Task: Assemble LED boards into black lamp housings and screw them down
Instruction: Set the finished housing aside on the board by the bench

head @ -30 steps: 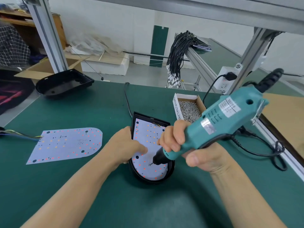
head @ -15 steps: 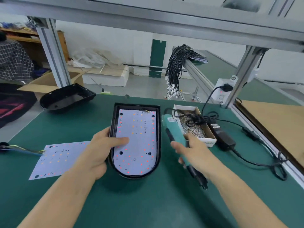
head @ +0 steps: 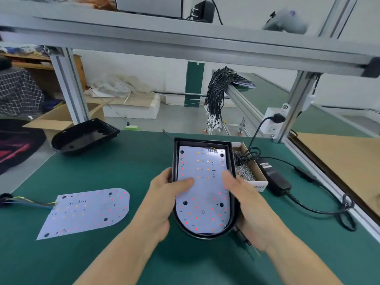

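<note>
Having put the screwdriver down, both the left hand (head: 162, 200) and right hand (head: 246, 202) now grip the black housing (head: 233, 206), thumbs pressing its LED board (head: 203, 188), suggesting fastening here is finished.

The green bench (head: 127, 173) carries a loose LED board (head: 86, 211), an empty black housing (head: 84, 135), a screw box (head: 249, 171) and a power adapter (head: 274, 176).

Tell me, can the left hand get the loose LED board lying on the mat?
Probably not yet. The left hand is busy holding the lamp housing, thumb on its fitted board. The loose board lies flat to its left, with nothing in between, so once freed it likely could.
</note>
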